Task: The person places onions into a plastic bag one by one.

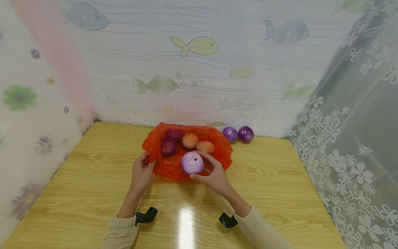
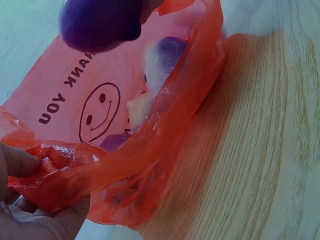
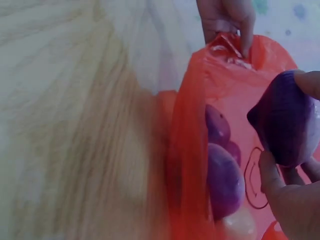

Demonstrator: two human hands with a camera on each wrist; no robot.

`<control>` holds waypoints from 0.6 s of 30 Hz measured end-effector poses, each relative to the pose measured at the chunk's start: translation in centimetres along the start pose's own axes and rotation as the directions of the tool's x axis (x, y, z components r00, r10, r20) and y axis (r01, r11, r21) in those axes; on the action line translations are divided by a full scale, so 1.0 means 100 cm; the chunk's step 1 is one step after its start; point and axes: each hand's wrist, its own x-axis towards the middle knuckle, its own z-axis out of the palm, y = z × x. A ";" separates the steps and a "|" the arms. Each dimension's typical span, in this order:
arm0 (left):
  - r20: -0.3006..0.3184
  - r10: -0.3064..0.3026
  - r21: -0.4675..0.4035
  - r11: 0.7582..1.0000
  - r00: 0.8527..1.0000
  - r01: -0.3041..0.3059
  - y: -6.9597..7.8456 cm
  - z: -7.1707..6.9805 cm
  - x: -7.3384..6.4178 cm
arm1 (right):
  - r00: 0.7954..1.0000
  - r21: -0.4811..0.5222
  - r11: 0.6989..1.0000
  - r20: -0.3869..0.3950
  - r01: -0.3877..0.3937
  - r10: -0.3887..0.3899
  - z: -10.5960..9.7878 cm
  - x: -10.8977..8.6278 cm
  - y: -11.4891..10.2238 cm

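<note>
In the head view my right hand holds a purple-and-white onion between thumb and fingers, over the front of an open red plastic bag. The right wrist view shows this onion dark purple on one side, with a pointed tip. My left hand pinches the bag's left edge, and the plastic bunches between its thumb and fingers. Inside the bag lie dark purple onions and orange-pink round pieces. Printed lettering and a smiling face mark the bag's inside wall.
Two more purple onions sit side by side at the table's back edge, right of the bag. A fish-patterned curtain hangs behind the wooden table. Black wrist mounts project from both sleeves.
</note>
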 end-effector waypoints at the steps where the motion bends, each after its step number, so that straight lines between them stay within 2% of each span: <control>1: -0.001 0.002 0.003 1.000 1.000 -0.002 0.000 0.000 0.000 | 1.000 -0.013 1.000 0.000 -0.009 0.009 0.002 0.003 -0.002; 5: -0.013 0.006 0.004 1.000 1.000 -0.006 0.001 0.001 -0.001 | 0.999 -0.087 0.996 0.023 -0.024 0.027 0.006 0.017 -0.009; 8: -0.016 0.000 -0.002 1.000 1.000 0.000 0.002 0.002 -0.001 | 0.997 -0.135 0.991 0.073 -0.017 0.027 0.008 0.028 -0.015; 14: -0.017 -0.012 -0.006 1.000 1.000 0.012 0.003 0.003 0.000 | 0.978 -0.189 0.981 0.198 -0.031 0.069 0.012 0.049 -0.021; 18: -0.023 -0.008 -0.016 1.000 1.000 0.007 0.002 0.004 0.001 | 0.968 -0.249 0.968 0.231 -0.040 0.100 0.018 0.060 -0.021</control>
